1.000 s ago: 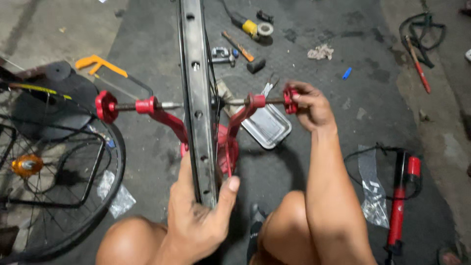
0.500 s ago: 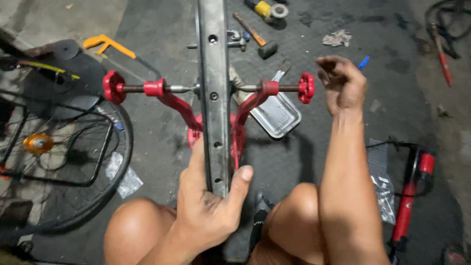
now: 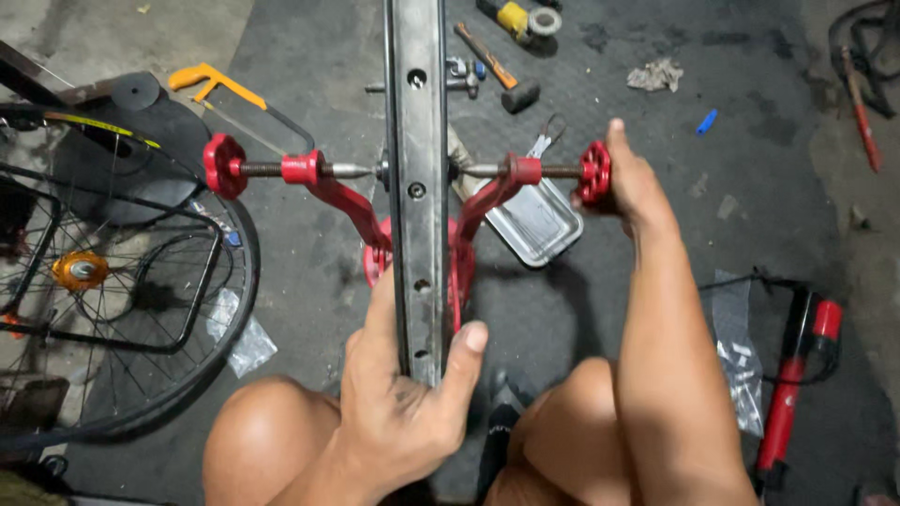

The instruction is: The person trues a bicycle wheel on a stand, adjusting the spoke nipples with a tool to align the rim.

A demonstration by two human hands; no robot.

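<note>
The bare silver metal wheel rim (image 3: 417, 178) stands edge-on in the red steel truing stand (image 3: 349, 201), between the two threaded axle rods; its upper part is cut off by the frame's top edge. The left hand (image 3: 403, 412) grips the rim's near edge, thumb on the right wall, fingers hidden behind. The right hand (image 3: 633, 183) closes on the red ribbed knob (image 3: 594, 174); its fingertips are concealed. The stand base is mostly obscured. A shallow metal tray (image 3: 536, 223) lies just behind. Open floor lies right of the forearm, up to the red floor pump (image 3: 792, 375).
</note>
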